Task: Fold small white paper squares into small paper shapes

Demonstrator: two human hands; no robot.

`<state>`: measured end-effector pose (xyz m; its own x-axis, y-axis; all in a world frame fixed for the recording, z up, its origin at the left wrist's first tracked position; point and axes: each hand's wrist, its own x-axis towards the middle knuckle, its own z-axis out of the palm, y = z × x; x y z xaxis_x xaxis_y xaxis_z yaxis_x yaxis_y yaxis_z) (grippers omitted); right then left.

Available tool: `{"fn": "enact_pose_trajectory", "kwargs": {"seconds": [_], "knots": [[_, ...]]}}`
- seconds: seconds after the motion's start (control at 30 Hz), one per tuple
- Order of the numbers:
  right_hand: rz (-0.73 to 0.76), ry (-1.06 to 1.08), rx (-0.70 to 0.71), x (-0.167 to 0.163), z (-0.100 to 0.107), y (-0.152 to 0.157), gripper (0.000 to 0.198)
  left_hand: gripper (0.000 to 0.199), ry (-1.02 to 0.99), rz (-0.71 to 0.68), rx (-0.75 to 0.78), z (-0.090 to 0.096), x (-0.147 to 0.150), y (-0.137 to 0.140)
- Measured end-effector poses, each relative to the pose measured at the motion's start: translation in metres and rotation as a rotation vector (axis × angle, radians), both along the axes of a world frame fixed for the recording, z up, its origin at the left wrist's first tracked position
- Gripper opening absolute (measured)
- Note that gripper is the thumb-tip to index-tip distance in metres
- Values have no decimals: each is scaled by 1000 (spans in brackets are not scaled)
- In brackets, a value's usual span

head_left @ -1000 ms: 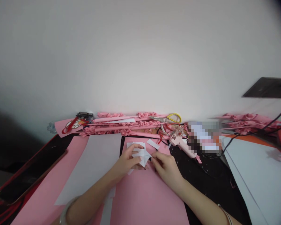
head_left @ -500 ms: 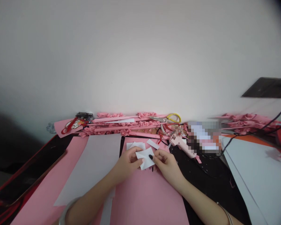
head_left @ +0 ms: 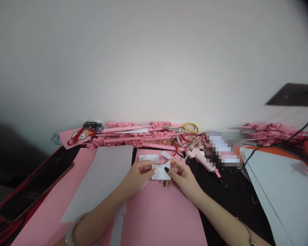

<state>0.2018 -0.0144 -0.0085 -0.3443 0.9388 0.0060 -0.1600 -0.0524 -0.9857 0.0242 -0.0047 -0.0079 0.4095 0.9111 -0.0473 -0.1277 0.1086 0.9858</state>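
Just behind our hands we see a few white paper slips [head_left: 149, 158] overlapping on the pink sheet [head_left: 164, 215], and a narrow white strip [head_left: 166, 154] partly covered by our fingers. Beyond these, pink paper flowers [head_left: 133, 139] lie in long bundles along the wall, with yellow-handled scissors [head_left: 180, 130] on top of them. A pale pink glue gun [head_left: 202, 159] lies to the right, its nozzle near the far corner of the pink sheet; beside it a blurred patch hides whatever is there. A black cable [head_left: 250, 158] runs past the large white sheet [head_left: 284, 194] at far right. On our left, another white sheet [head_left: 100, 181] overlaps pink paper [head_left: 51, 198], and a dark flat device [head_left: 33, 191] lies past that. The small folded white paper [head_left: 161, 176] is above the middle sheet, between our hands: our left hand [head_left: 140, 174] has a narrow grip pinching its left side, our right hand [head_left: 181, 175] pinches its right side. The tabletop [head_left: 228, 201] is black where we see it bare, and it meets a plain pale wall [head_left: 154, 68] with a dark panel [head_left: 295, 95] at right
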Motion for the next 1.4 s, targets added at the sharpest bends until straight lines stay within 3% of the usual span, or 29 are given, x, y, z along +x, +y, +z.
{"fn": "enact_pose_trajectory", "kwargs": {"seconds": [0.13,0.33,0.6,0.8,1.4], "knots": [[13,50,-3,0,-2,0,23,23,-2,19,-44,0,-1,1],[28,265,-122,2,-3,-1,20,20,-151,-37,-176,4,-3,-1],[41,339,-179,5,-5,0,21,16,-230,-93,-243,5,-5,1],[26,173,-189,1,-7,-1,20,18,45,-18,-136,3,-1,0],[-47,42,-135,0,-9,1,24,22,77,22,-138,-4,-3,3]]}}
